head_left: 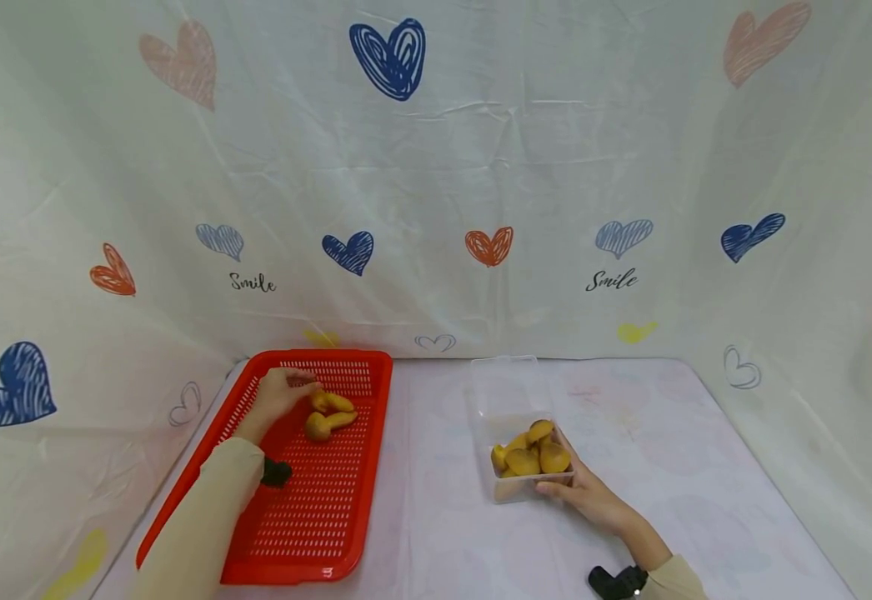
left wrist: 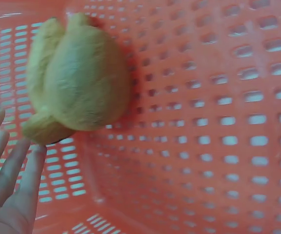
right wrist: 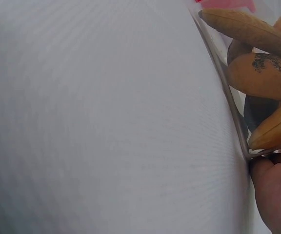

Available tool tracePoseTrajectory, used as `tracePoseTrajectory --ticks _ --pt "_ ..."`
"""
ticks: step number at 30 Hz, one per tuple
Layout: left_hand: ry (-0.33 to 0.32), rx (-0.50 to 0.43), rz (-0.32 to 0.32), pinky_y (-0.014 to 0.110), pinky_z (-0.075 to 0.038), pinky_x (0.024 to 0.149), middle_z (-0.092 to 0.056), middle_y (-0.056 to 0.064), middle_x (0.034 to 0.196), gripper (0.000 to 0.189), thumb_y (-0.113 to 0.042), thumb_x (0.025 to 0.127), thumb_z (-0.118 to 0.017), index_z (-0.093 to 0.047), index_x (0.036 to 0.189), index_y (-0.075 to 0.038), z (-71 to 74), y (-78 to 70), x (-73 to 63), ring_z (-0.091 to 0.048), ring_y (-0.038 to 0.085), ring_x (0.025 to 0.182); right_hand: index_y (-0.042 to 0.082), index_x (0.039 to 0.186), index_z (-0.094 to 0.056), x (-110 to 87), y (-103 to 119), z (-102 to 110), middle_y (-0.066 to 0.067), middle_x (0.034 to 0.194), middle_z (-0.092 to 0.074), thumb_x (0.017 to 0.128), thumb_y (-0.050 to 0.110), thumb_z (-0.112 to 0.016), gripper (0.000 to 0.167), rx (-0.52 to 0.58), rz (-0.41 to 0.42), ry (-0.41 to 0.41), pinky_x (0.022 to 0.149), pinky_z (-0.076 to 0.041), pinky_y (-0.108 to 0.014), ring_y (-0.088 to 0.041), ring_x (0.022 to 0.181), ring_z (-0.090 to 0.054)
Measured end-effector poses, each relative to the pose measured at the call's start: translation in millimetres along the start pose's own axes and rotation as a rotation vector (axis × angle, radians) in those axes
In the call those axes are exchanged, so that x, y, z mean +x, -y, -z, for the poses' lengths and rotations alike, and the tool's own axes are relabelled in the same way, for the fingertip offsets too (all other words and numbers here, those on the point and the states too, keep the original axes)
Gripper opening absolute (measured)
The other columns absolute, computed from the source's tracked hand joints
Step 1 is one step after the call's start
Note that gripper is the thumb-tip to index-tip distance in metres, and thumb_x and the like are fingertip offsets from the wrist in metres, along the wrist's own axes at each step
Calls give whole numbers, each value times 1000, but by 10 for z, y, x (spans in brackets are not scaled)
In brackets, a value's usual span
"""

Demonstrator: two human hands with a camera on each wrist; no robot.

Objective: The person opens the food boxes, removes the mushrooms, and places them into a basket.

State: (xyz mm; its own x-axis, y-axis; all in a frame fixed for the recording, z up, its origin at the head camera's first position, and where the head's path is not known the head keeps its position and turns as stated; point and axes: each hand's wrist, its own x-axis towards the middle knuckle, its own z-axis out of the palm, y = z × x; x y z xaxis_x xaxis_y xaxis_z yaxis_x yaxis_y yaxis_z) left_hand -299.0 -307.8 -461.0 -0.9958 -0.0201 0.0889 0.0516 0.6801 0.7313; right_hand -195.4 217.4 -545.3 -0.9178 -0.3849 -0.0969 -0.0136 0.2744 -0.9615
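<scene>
Two yellow-brown mushrooms [head_left: 319, 427] with bulging caps and thick stems lie near the far end of a red perforated plastic basket [head_left: 353, 500]. My left hand [head_left: 280, 395] reaches in beside them. In the left wrist view its fingers [left wrist: 29, 170] are extended, with the tips at the lower end of a mushroom [left wrist: 89, 78]; whether they touch it I cannot tell. On the right, my right hand [head_left: 584, 493] grips a clear plastic box [head_left: 509, 492] by its near right corner, thumb along the front. Several similar mushrooms [head_left: 522, 462] are heaped inside it.
The box's transparent lid [head_left: 511, 387] stands open at the back. A pale cloth covers the table [head_left: 443, 533], and a white curtain [head_left: 436, 167] printed with hearts hangs behind it. The basket's raised red rim [head_left: 378, 433] surrounds the left hand's area.
</scene>
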Motion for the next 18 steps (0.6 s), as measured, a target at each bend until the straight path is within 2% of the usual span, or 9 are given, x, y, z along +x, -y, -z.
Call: tracePoseTrajectory --ticks 4,5,8,11,15,18 --pt "2 -3 -16 48 -53 90 -68 24 114 32 -15 94 -72 -69 115 8 79 -94 5 -62 39 105 24 160 11 1 -1 -4 -23 163 9 97 18 -68 101 8 5 -2 114 -24 -52 -40 144 -6" --pt "1 -3 -19 50 -53 91 -68 24 116 33 -17 94 -72 -69 116 8 96 -119 11 -62 39 106 24 160 11 3 -1 -2 -24 163 10 97 17 -67 101 13 11 2 114 -18 -59 -41 145 -3" --pt "1 -1 -32 52 -51 95 -66 25 121 37 -21 94 -72 -68 120 6 136 -190 21 -60 40 110 24 160 11 3 -1 3 -24 163 10 97 17 -67 100 25 19 13 115 -12 -62 -43 147 3" --pt "27 -20 -24 53 -48 99 -63 24 127 42 -26 95 -71 -66 125 3 155 -323 2 -58 40 116 22 160 11 2 0 8 -25 163 11 97 17 -67 100 31 28 19 113 -2 -64 -45 147 11" --pt "75 -68 -40 52 -48 101 -60 21 132 46 -30 94 -71 -63 130 -1 124 -552 -20 -55 39 121 20 160 10 5 -4 8 -25 163 9 97 17 -67 100 8 29 5 114 -8 -66 -45 147 4" --pt "90 -85 -84 51 -48 101 -60 20 132 47 -28 93 -72 -62 131 -2 77 -728 -20 -55 38 122 20 160 10 13 -16 3 -25 163 9 97 17 -68 100 2 32 3 113 -14 -64 -43 146 0"
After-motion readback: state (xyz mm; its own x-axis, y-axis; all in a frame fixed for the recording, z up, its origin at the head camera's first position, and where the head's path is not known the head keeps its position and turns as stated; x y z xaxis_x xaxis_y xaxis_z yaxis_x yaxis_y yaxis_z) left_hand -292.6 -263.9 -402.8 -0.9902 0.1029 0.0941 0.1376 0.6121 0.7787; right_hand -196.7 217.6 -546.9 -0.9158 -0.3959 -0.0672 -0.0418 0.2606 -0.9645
